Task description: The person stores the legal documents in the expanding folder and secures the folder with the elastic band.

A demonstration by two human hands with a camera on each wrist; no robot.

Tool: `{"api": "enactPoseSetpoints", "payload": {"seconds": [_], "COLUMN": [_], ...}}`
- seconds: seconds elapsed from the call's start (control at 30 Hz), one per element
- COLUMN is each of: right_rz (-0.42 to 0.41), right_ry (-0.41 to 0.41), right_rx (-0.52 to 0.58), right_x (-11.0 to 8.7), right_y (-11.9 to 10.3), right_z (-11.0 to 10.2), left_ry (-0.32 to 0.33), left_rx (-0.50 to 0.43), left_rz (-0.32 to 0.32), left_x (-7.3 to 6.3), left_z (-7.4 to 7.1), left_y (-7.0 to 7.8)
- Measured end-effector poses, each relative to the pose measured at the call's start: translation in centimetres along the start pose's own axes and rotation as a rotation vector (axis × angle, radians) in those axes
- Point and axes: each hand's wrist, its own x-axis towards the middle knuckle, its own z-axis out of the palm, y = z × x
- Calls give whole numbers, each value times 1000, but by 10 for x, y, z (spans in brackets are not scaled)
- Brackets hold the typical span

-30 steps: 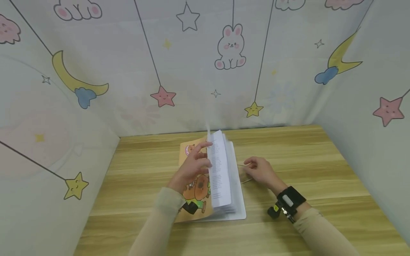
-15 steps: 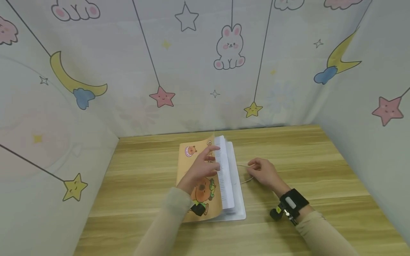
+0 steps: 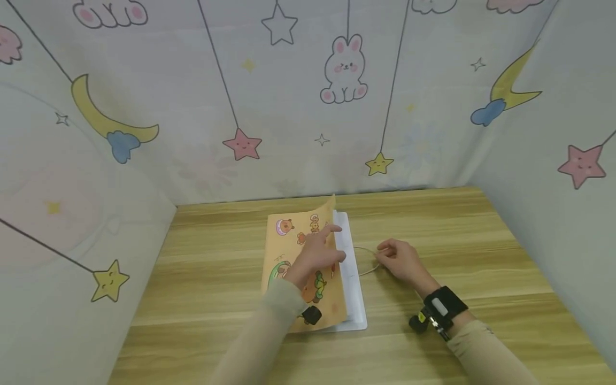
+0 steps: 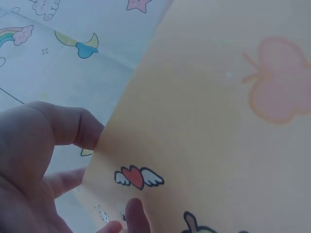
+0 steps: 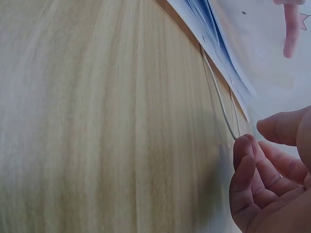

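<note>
A notebook lies on the table with its orange cartoon cover (image 3: 284, 246) tilted up along the free edge and white pages (image 3: 353, 299) showing beneath. My left hand (image 3: 315, 254) is at that edge. In the left wrist view two digits reach past the edge of the cover (image 4: 204, 145), while other fingertips (image 4: 137, 216) rest on its printed outer face. A thin pale elastic cord (image 3: 368, 272) loops out from the notebook's right side. My right hand (image 3: 401, 261) holds the loop with bent fingers. In the right wrist view the cord (image 5: 221, 102) runs taut to those fingertips.
The wood-grain table (image 3: 216, 235) meets a pale back wall (image 3: 298, 176) printed with stars, moons and a rabbit. Similar walls close in the left and right sides. A strap with a small camera (image 3: 440, 310) sits on the right wrist.
The left hand has moved right, bringing the orange cover over the printed pages that stood exposed earlier. The right hand has shifted slightly right, drawing the cord out a little.
</note>
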Motion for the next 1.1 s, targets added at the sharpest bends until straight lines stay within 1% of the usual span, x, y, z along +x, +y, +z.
{"api": "enactPoseSetpoints", "payload": {"seconds": [0.17, 0.27, 0.4, 0.63, 0.77, 0.9, 1.03, 1.1], "right_rz": [21, 21, 22, 5, -12, -22, -24, -20], "right_ry": [3, 2, 3, -6, -18, -14, -8, -9], "right_rx": [-8, -4, 10, 8, 5, 2, -12, -17], "right_x": [0, 0, 1, -1, 0, 1, 2, 3], "right_y": [2, 4, 6, 7, 9, 12, 14, 14], "right_z": [1, 2, 3, 2, 2, 1, -1, -1], "left_ry": [16, 26, 36, 33, 29, 38, 65, 86], "left_rx": [98, 151, 199, 221, 226, 195, 183, 203], "left_rz": [-12, -10, -7, 9, 15, 21, 37, 47], "left_x": [2, 2, 2, 1, -3, -8, -12, -13], "left_z": [9, 13, 15, 18, 14, 5, -6, -10], "left_y": [1, 2, 2, -2, -8, -14, -24, -31]}}
